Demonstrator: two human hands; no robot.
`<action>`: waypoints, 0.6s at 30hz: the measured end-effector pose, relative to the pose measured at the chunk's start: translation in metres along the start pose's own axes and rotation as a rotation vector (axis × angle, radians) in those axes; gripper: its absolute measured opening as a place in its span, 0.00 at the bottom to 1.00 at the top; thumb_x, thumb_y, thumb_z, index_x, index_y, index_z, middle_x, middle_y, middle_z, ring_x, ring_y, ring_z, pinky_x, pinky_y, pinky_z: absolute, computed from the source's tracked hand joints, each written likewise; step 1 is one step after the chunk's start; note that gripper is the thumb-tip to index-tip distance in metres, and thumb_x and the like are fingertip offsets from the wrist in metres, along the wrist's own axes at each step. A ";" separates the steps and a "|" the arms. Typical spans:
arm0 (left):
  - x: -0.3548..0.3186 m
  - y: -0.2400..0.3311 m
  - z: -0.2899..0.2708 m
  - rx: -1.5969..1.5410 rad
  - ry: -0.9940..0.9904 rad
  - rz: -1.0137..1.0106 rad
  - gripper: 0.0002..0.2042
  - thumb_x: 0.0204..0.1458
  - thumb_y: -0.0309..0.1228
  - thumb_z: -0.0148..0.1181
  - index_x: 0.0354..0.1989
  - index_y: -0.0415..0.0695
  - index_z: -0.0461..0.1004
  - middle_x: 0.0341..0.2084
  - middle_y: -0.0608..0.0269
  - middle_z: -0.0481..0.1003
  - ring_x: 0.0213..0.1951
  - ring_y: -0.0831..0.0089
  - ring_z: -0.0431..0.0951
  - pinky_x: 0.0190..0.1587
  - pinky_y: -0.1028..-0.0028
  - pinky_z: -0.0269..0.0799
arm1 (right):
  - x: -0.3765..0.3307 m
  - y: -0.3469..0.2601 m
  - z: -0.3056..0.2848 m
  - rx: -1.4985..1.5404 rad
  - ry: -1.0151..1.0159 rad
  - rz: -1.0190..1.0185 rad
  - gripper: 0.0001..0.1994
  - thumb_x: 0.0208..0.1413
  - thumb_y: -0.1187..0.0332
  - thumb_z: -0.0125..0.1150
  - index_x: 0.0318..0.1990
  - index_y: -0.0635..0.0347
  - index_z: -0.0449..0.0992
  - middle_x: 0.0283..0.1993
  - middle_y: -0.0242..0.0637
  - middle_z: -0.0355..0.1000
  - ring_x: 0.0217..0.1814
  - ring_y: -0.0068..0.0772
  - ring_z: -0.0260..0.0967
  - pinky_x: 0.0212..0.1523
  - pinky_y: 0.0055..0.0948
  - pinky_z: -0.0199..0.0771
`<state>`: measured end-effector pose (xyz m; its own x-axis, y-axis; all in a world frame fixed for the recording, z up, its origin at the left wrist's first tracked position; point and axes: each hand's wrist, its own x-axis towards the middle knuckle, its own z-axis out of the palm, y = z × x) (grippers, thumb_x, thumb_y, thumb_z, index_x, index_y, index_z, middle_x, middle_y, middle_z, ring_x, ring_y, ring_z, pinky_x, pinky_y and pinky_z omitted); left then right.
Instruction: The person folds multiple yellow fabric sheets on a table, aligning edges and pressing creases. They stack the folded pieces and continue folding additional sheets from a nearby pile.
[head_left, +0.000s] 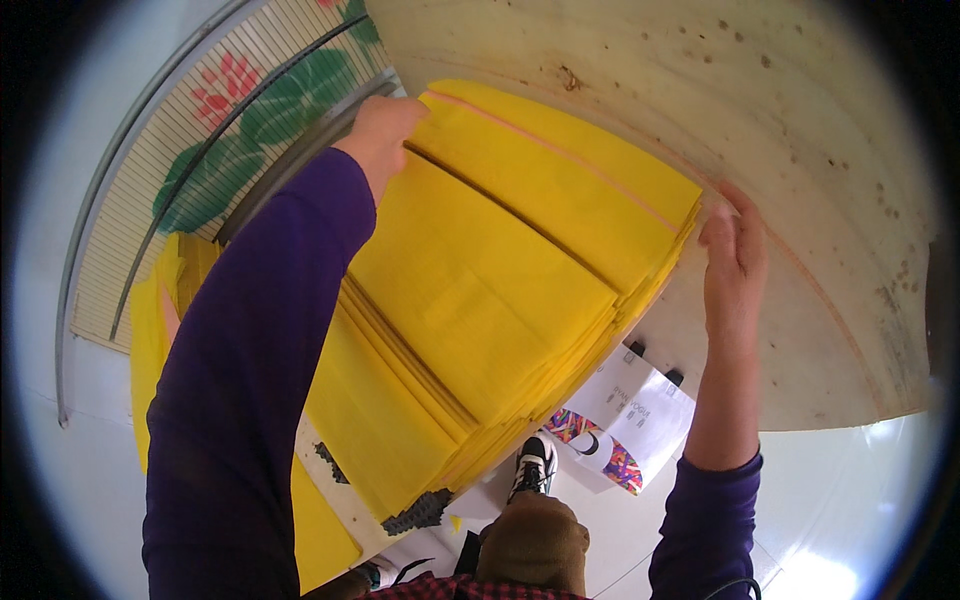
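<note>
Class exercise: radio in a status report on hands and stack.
Left hand grips far corner of yellow sheet stack. Right hand flat against its right edge. Nothing in the way.

Bright yellow is seen across the stack of sheets [500, 290], a thin pink line along its top edge. Purple sleeves [250, 380] are worn. Red flowers and green leaves are printed on the cream striped mat [230, 120].
</note>
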<state>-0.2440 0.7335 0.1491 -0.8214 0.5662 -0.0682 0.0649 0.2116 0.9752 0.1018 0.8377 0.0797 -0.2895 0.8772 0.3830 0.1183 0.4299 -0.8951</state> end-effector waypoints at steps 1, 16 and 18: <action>-0.005 0.005 -0.002 -0.072 -0.045 -0.019 0.26 0.48 0.23 0.60 0.55 0.24 0.61 0.52 0.42 0.65 0.53 0.57 0.68 0.51 0.56 0.64 | -0.005 0.005 0.000 0.015 0.067 -0.084 0.24 0.63 0.56 0.49 0.60 0.64 0.66 0.42 0.44 0.72 0.48 0.33 0.68 0.50 0.34 0.67; -0.117 0.036 -0.088 -0.017 0.109 0.339 0.33 0.59 0.34 0.55 0.68 0.35 0.49 0.69 0.51 0.48 0.70 0.64 0.46 0.69 0.69 0.41 | -0.023 0.014 0.058 -0.050 0.059 -0.463 0.35 0.66 0.43 0.31 0.70 0.61 0.48 0.75 0.50 0.40 0.78 0.51 0.30 0.73 0.44 0.29; -0.136 0.036 -0.110 -0.057 0.098 0.369 0.29 0.61 0.34 0.51 0.68 0.36 0.51 0.69 0.53 0.50 0.70 0.64 0.47 0.70 0.68 0.41 | -0.024 0.018 0.057 -0.027 0.044 -0.466 0.35 0.66 0.45 0.32 0.70 0.63 0.48 0.75 0.50 0.40 0.78 0.50 0.31 0.73 0.43 0.29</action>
<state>-0.1923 0.5771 0.2170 -0.7988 0.5170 0.3076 0.3373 -0.0385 0.9406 0.0567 0.8120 0.0417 -0.2775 0.5976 0.7522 0.0105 0.7848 -0.6196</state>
